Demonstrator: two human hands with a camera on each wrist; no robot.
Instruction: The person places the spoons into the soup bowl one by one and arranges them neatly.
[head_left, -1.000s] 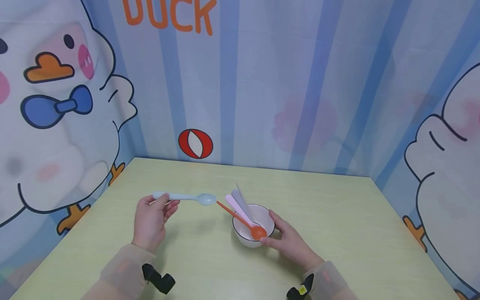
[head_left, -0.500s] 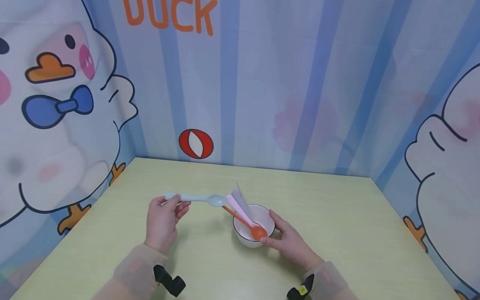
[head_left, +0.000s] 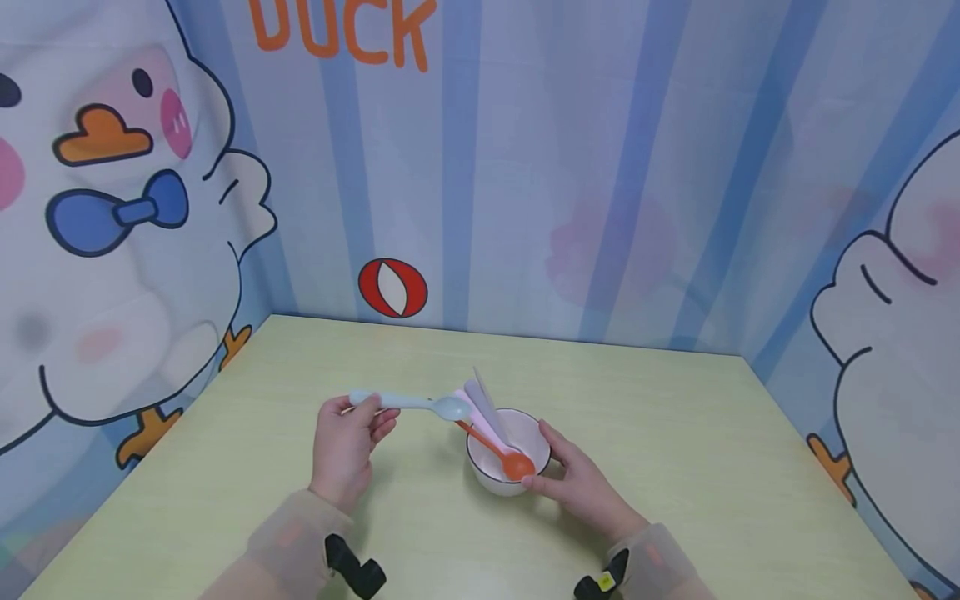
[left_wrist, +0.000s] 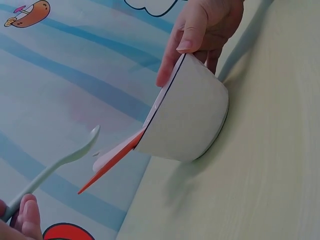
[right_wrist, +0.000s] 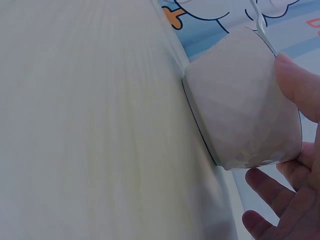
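Observation:
My left hand (head_left: pixel 343 454) pinches a pale blue spoon (head_left: pixel 401 402) near the end of its handle, above the table. The spoon's bowl end points right and overlaps the pink handle in the head view. A white bowl (head_left: pixel 491 482) with a dark rim stands on the table, and my right hand (head_left: pixel 581 483) grips its right side between thumb and fingers. Inside the bowl lean an orange spoon (head_left: pixel 517 465), a pink utensil (head_left: pixel 483 421) and a lavender one (head_left: pixel 480 396), their handles sticking out to the upper left. A thin pale edge rises beside the lavender handle.
The pale yellow-green table (head_left: pixel 645 417) extends around both hands. Behind it hangs a blue striped backdrop (head_left: pixel 510 167) printed with cartoon ducks and a red ball. Each wrist wears a black camera mount (head_left: pixel 356 567).
My left hand has moved right with the pale blue spoon, bringing its tip up to the handles at the bowl. The right hand and the bowl have stayed in place.

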